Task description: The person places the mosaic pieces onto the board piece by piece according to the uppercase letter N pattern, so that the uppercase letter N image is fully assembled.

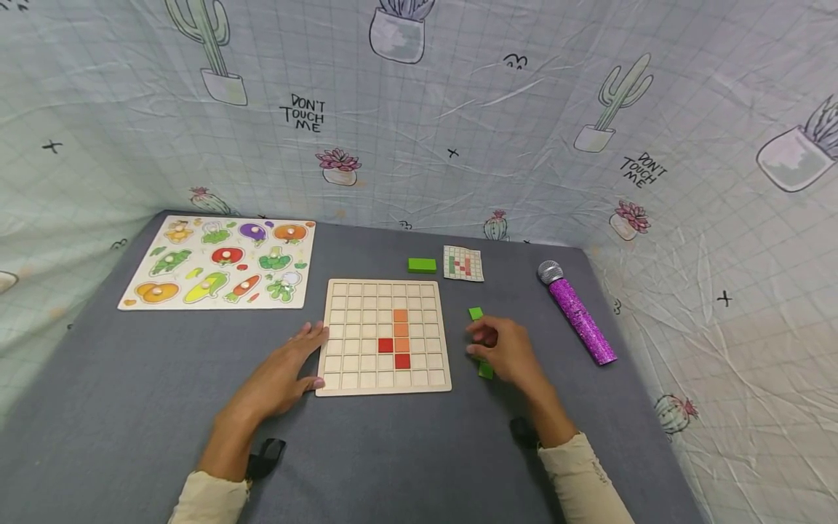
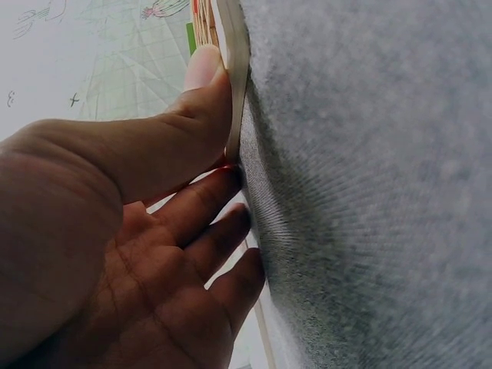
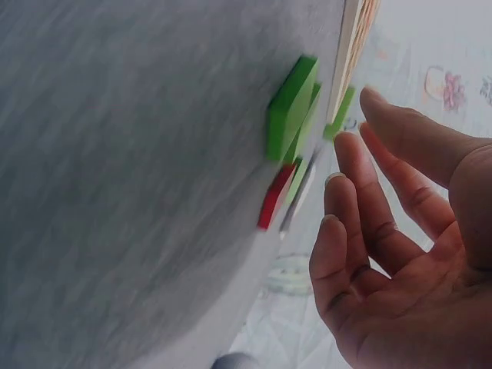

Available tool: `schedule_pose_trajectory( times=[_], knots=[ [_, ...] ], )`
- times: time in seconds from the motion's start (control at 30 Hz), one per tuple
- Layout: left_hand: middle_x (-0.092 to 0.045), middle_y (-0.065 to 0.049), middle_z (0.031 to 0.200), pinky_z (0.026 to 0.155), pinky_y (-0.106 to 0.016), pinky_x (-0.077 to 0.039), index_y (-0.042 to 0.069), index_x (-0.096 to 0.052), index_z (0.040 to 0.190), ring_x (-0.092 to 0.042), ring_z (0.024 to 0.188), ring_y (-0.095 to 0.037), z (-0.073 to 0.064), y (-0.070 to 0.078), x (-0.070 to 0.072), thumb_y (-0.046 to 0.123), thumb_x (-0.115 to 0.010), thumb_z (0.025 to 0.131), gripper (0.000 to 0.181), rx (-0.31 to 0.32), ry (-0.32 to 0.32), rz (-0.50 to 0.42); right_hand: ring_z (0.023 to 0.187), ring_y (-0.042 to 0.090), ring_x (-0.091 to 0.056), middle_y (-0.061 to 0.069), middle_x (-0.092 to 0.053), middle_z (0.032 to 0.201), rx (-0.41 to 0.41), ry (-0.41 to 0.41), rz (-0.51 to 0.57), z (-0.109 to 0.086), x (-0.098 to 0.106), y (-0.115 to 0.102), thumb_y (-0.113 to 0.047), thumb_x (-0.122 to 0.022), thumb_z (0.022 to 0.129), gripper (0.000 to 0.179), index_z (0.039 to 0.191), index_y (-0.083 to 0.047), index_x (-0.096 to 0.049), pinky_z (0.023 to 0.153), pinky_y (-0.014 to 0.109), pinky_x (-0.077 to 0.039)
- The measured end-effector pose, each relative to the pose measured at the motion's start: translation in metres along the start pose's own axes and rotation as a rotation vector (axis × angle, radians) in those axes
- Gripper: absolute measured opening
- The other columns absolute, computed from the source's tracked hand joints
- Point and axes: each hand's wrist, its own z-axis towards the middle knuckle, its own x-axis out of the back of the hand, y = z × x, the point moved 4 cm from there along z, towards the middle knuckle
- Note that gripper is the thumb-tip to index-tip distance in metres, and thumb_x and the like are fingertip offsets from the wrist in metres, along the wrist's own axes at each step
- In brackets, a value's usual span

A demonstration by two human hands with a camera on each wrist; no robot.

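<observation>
A wooden grid board (image 1: 356, 367) holds a column of orange tiles (image 1: 401, 330) and two red tiles (image 1: 402, 361). My left hand (image 1: 278, 378) rests at the board's left edge, thumb (image 2: 201, 73) and fingertips touching its side. To the right of the board, my right hand (image 1: 507, 353) hovers over loose green tiles (image 1: 485, 370), partly hiding them. Its fingers are loosely bent, with a gap between thumb and fingertips and nothing held. The right wrist view shows green tiles (image 3: 290, 111) and a red tile (image 3: 275, 198) lying on the cloth beyond the fingertips.
Behind the board lie a green block (image 1: 422, 266) and a small card with a coloured grid pattern (image 1: 463, 263). A vegetable puzzle board (image 1: 219, 295) is at the back left. On the right lies a purple glittery microphone (image 1: 579, 316). Printed cloth (image 1: 419, 182) hangs around the table.
</observation>
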Motion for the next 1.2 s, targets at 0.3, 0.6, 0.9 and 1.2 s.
schedule_pose_trajectory(
  times=[0.3,0.6,0.9,1.2],
  knots=[
    [-0.034,-0.022,0.172,0.126,-0.068,-0.028,-0.002,-0.041,0.161,-0.028,0.160,-0.047,0.000,-0.002,0.000,0.005,-0.084,0.088,0.085,0.002,-0.003,-0.010,0.080,0.018,-0.072,0.007,-0.080,0.093,-0.026,0.041,-0.022,-0.004,0.017,0.023,-0.005,-0.091,0.082,0.026,0.106,-0.008,-0.080,0.074,0.029,-0.056],
    [-0.036,-0.023,0.171,0.125,-0.068,-0.030,-0.002,-0.042,0.161,-0.030,0.159,-0.048,-0.001,-0.004,-0.001,0.006,-0.085,0.087,0.086,-0.025,0.016,-0.006,0.088,0.026,-0.074,0.009,-0.081,0.100,-0.063,0.065,-0.091,-0.006,0.027,0.035,-0.008,-0.090,0.083,0.027,0.109,-0.010,-0.081,0.081,0.041,-0.056],
    [-0.035,-0.023,0.171,0.125,-0.068,-0.031,-0.002,-0.041,0.161,-0.030,0.159,-0.048,-0.001,-0.004,-0.001,0.005,-0.084,0.087,0.085,-0.025,0.013,-0.011,0.087,0.024,-0.074,0.007,-0.080,0.100,-0.089,0.043,-0.136,-0.001,0.022,0.037,-0.011,-0.090,0.084,0.026,0.107,-0.012,-0.080,0.081,0.043,-0.055],
    [-0.036,-0.022,0.171,0.124,-0.067,-0.031,-0.002,-0.042,0.161,-0.030,0.159,-0.048,-0.001,-0.003,0.000,0.005,-0.085,0.087,0.085,-0.021,0.013,-0.008,0.074,0.014,-0.060,0.001,-0.076,0.086,-0.119,0.038,-0.161,0.002,0.017,0.034,-0.010,-0.092,0.080,0.024,0.101,-0.015,-0.081,0.072,0.033,-0.044]
  ],
)
